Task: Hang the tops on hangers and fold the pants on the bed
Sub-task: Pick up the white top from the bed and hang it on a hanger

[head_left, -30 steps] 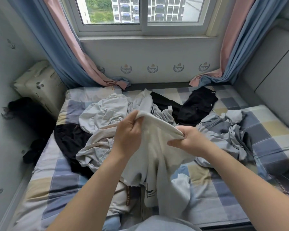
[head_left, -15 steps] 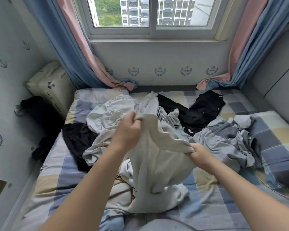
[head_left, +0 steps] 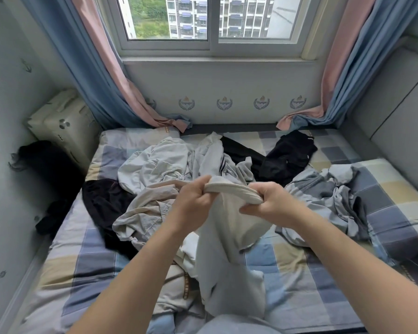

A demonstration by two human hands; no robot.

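Observation:
My left hand (head_left: 194, 203) and my right hand (head_left: 269, 201) both grip the bunched top edge of an off-white garment (head_left: 229, 237), held above the bed (head_left: 82, 261); the rest of it hangs down toward me. Under and behind it lies a heap of pale grey and beige clothes (head_left: 155, 169). A black garment (head_left: 287, 155) lies at the back right, another black piece (head_left: 101, 198) at the left, and a blue-grey crumpled garment (head_left: 323, 196) at the right. No hanger is visible.
The checked bedsheet fills the room between a left wall and a grey padded headboard (head_left: 396, 116) on the right. Blue and pink curtains (head_left: 101, 80) frame the window. A cream pillow (head_left: 63, 126) and dark items (head_left: 46, 165) sit in the left gap.
My hands have come closer together and level, gathering the garment's top edge into a tight band. The right hand rose from its lower position; the cloth hangs straighter.

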